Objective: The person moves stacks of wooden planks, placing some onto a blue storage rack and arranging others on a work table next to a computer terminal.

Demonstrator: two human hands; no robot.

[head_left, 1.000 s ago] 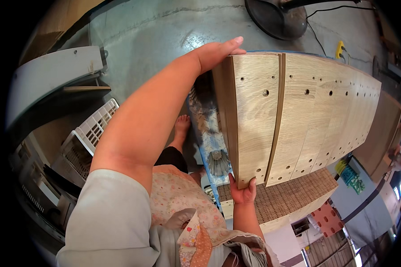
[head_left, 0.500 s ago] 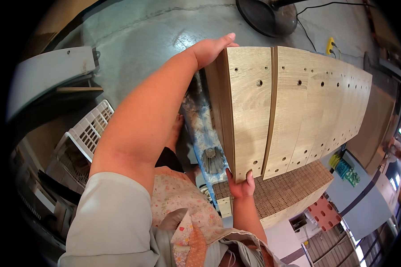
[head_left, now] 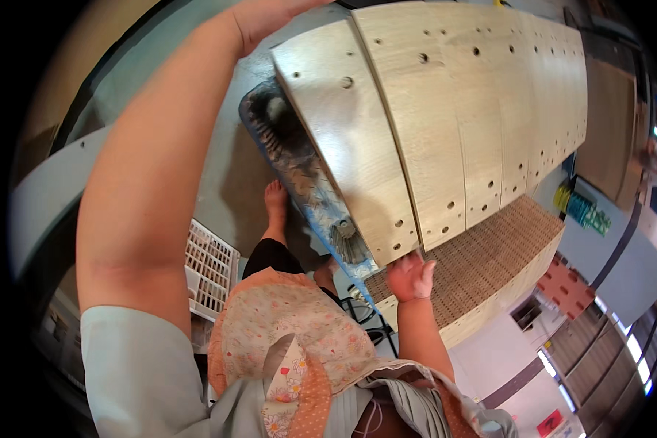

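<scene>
Several light wood-grain panels with drilled holes lie side by side in a long row. The nearest wooden panel (head_left: 350,139) is slanted against the neighbouring panels (head_left: 482,109), with a narrow gap between. My right hand (head_left: 410,277) is palm up at its near end; its fingers are bent beneath the edge, partly hidden, and its thumb stands away from the wood. Past the panel's far left corner reaches my left hand (head_left: 274,18). The picture's top edge cuts off its fingers, so I cannot tell whether it touches the panel.
Under the panels is a blue, worn metal trolley (head_left: 321,190). A stack with a brown patterned top (head_left: 474,270) stands close on the right. A white plastic crate (head_left: 210,266) is on the left, near my bare foot (head_left: 276,201). Green-and-yellow material (head_left: 580,208) lies farther right.
The view has shifted, and the panels appear farther left and higher. The nearest panel now slants more. My left hand has moved up and left; my right thumb has come off the panel's face.
</scene>
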